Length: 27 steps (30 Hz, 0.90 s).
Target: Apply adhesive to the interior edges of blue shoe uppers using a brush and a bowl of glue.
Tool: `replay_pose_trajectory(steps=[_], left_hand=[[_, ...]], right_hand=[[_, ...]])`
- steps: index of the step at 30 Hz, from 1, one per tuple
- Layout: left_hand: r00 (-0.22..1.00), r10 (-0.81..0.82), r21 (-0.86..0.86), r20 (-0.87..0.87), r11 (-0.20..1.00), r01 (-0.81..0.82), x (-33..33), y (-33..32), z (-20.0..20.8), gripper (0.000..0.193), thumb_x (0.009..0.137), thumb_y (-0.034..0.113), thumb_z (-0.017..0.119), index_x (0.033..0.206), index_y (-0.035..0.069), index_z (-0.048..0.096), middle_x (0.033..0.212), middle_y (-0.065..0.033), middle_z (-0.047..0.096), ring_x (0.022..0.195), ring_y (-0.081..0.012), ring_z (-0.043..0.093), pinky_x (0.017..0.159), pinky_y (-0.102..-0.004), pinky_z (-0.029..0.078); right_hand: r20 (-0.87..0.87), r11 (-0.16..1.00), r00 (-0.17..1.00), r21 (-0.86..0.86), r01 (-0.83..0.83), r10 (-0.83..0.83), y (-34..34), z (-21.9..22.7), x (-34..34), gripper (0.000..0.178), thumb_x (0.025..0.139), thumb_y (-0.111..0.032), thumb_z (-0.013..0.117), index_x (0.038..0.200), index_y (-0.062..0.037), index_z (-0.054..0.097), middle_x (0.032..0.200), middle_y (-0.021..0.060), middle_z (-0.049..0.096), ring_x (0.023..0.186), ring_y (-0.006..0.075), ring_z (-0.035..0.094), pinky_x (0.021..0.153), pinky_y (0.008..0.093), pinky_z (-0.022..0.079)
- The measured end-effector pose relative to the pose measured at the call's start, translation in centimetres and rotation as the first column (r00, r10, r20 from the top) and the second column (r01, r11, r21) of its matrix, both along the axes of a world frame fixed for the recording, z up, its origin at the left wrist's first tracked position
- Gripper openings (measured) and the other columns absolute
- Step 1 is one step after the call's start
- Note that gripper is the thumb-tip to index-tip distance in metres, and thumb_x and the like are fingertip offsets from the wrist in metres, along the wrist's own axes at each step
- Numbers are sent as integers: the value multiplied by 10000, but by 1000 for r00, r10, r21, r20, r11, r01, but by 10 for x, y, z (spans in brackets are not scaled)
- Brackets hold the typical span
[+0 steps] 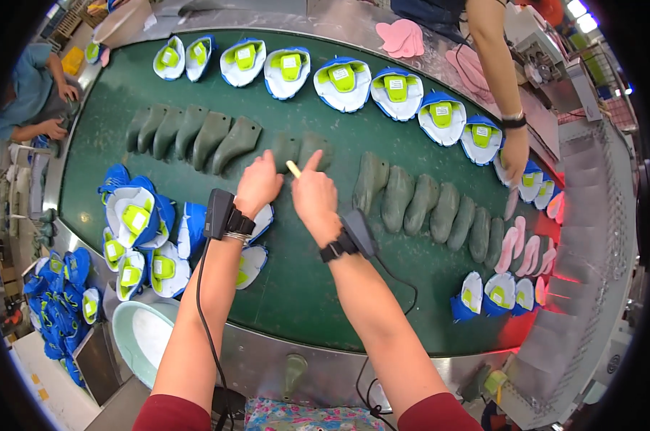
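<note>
My left hand (259,185) is over the green belt, index finger stretched toward a dark green shoe last (286,147). Its thumb sits apart, its other fingers are partly hidden, and nothing shows in it. Close beside it, my right hand (315,195) pinches a short pale-yellow stick (293,169); its index finger points to the lower edge of a second last (316,147). Whether either fingertip touches a last I cannot tell. Both lasts look slightly blurred. A row of green lasts (203,136) lies to the left, another row (411,197) to the right.
Blue-and-white shoe uppers (343,86) line the belt's far edge; more are piled (135,237) near left. A pale bowl (124,327) stands by the near edge. Another person's arm (499,72) reaches in at far right, near pink insoles (508,244). Cables hang from my wrist devices.
</note>
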<state>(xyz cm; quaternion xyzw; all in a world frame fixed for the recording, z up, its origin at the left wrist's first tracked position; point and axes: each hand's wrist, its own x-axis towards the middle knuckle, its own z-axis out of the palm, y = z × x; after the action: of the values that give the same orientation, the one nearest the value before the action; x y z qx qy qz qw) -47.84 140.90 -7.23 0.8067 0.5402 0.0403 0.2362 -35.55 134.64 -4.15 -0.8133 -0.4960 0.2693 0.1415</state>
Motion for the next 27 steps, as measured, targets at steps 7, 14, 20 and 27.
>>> replay_pose_trajectory(steps=[7,14,20,27], left_hand=[[938,26,342,346,928,-151,-15,-62,62,448,899,166,589,1276,-44,467,965,-222,602,771,-349,611,660,-419,499],[349,783,-575,514,617,-537,-150,-211,136,201,967,118,504,1113,32,612,807,-14,622,600,-29,468,528,-189,387],[248,836,-709,489,547,-446,-176,-260,129,208,970,127,503,1122,39,613,827,-5,623,599,-28,467,518,-179,370],[115,783,-719,611,610,-332,-173,-281,119,223,968,124,503,1152,45,601,888,-15,633,627,-36,503,522,-175,401]], right_hand=[[82,935,996,355,-11,-19,-77,42,18,536,876,-269,628,1301,1,446,903,220,625,762,399,635,622,468,511],[-75,880,940,382,-282,333,-77,66,-134,261,835,-217,679,976,-6,618,906,158,611,786,324,648,656,410,519],[211,891,874,29,-454,438,-36,30,-170,98,746,-116,661,794,-34,685,797,190,671,752,333,675,652,430,536],[-122,942,934,34,-334,335,-65,98,-37,224,689,-207,737,836,-41,701,810,176,670,766,328,653,705,390,512]])
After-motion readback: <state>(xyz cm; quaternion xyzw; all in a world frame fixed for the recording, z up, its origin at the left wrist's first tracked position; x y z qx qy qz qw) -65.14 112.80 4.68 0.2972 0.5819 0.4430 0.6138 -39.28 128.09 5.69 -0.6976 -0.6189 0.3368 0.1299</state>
